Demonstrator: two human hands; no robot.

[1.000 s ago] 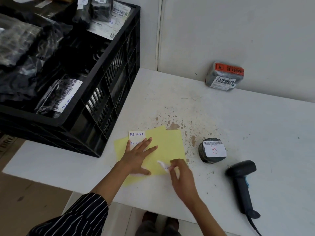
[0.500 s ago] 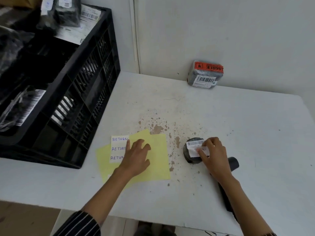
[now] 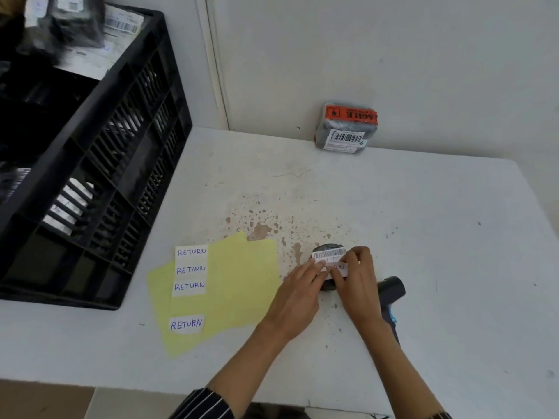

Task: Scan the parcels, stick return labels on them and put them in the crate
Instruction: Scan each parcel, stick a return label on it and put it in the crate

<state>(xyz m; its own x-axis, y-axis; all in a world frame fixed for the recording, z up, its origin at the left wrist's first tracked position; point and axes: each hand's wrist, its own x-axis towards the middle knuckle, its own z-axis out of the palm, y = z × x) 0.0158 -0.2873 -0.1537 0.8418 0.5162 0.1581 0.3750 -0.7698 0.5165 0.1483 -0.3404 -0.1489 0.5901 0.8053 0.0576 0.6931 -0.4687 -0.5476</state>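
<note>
The left hand (image 3: 298, 293) has left the yellow sheet (image 3: 242, 282) and now presses flat fingers on the return label (image 3: 341, 266), pinched by the right hand (image 3: 358, 282) atop the round parcel (image 3: 328, 247).

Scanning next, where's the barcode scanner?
Head view: the barcode scanner lies on the table, right of the round parcel, partly hidden by the right hand.

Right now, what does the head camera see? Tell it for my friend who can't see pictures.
A person's left hand presses and right hand pinches a return label onto a round parcel on a white table. Nearby are a yellow sheet with four more labels, a black crate and a scanner.
</note>
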